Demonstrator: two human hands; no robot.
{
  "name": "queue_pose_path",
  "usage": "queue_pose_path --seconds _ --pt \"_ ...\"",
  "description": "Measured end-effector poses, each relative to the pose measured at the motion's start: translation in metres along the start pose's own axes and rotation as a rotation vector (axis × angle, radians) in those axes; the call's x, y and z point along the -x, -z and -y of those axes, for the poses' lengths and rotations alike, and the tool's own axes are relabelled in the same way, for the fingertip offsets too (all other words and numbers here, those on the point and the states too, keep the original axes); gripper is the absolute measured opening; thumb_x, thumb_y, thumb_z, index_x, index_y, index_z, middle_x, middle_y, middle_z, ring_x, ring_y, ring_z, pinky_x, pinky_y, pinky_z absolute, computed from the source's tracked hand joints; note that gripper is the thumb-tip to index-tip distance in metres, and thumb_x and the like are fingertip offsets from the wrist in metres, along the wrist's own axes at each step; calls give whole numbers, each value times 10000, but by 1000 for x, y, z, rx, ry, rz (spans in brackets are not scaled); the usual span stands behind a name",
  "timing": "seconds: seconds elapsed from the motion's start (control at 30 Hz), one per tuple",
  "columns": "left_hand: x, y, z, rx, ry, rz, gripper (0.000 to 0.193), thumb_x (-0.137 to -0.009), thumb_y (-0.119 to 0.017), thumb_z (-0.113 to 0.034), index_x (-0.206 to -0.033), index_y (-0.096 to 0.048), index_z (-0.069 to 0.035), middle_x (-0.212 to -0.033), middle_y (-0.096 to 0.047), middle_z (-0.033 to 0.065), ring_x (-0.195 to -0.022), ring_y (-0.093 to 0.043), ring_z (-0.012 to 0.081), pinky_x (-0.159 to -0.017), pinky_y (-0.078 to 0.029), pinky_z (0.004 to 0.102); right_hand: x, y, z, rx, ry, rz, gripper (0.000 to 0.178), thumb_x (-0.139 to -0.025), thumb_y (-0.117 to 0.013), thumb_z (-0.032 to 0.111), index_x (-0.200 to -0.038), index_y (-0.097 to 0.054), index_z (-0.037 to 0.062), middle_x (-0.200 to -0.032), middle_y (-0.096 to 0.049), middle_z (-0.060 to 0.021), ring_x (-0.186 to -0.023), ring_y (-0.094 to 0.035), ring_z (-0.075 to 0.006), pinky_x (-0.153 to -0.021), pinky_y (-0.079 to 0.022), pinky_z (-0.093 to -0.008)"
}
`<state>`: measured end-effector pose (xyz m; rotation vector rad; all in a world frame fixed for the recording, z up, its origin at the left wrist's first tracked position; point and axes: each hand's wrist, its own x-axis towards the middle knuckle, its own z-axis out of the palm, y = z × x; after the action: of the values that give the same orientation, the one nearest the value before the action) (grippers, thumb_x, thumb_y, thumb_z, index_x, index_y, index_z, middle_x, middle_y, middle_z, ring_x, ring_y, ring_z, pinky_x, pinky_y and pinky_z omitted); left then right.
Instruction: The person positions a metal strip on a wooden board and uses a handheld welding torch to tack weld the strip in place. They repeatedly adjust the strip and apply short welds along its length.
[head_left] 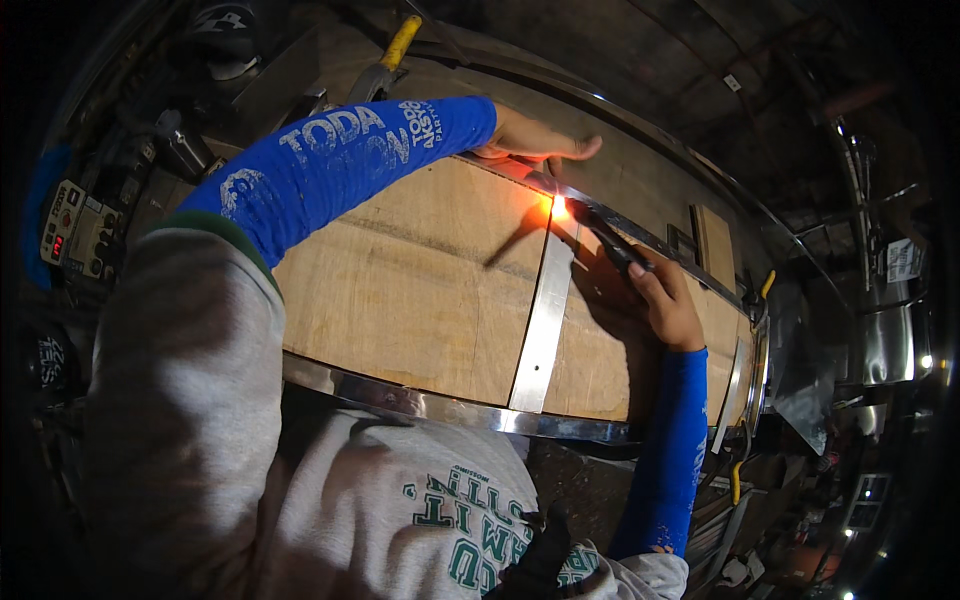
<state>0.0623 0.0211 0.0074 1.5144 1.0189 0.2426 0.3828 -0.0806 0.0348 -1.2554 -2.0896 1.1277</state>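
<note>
Showing the right hand (pixel 665 305), its grip pinching a dark welding torch (pixel 605 238) whose tip meets the glowing spot (pixel 558 207) just up-left of it, where the upright metal strip (pixel 543 325) joins the far rail (pixel 640 238); left hand (pixel 530 140), fingers pressed flat, lies just beyond.

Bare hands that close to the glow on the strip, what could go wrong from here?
1. The left hand presses the far metal rail right beside the orange glow; a burn seems likely.
2. The glow sits over the wooden panel, which may scorch.
3. The right hand holds the dark tool near the cross strip; sparks could reach bare fingers.
</note>
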Motion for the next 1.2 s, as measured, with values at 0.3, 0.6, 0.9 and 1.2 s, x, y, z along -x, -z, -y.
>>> queue_pose_path --seconds 0.3,0.6,0.9,1.2 --pt "-11 -12 -2 -319 -14 -248 1135 -927 -178 -932 -1360 -647 7 -1054 -684 159 -1059 -623 247 -1037 -450 407 28 37 -6 -109 -66 -269 545 -988 -775 249 -1397 -565 -44 -1132 -674 -76 -888 -593 -108 -770 -476 -252" --pt "-12 12 31 -404 24 -383 1062 -949 -202 -913 -1242 -726 -37 -924 -686 159 -870 -611 200 -873 -481 347 159 26 3 -327 205 -735 500 -1005 -739 278 -1384 -537 22 -830 -596 -45 -594 -536 -100 -503 -417 -239" --pt "-20 70 89 -276 218 -381 896 -960 -291 -890 -884 -701 -96 -686 -566 -4 -626 -472 108 -627 -395 293 275 -14 -45 -421 -59 -1336 187 -1054 -669 159 -1206 -608 70 -723 -550 34 -520 -485 -55 -439 -365 -220" --pt "-20 117 117 -244 194 -626 1001 -972 -271 -882 -1006 -735 5 -1135 -670 209 -1109 -568 290 -1079 -386 384 313 -7 -121 -859 -153 -1578 175 -955 -795 131 -976 -627 85 -863 -645 -52 -649 -571 -101 -546 -487 -265"
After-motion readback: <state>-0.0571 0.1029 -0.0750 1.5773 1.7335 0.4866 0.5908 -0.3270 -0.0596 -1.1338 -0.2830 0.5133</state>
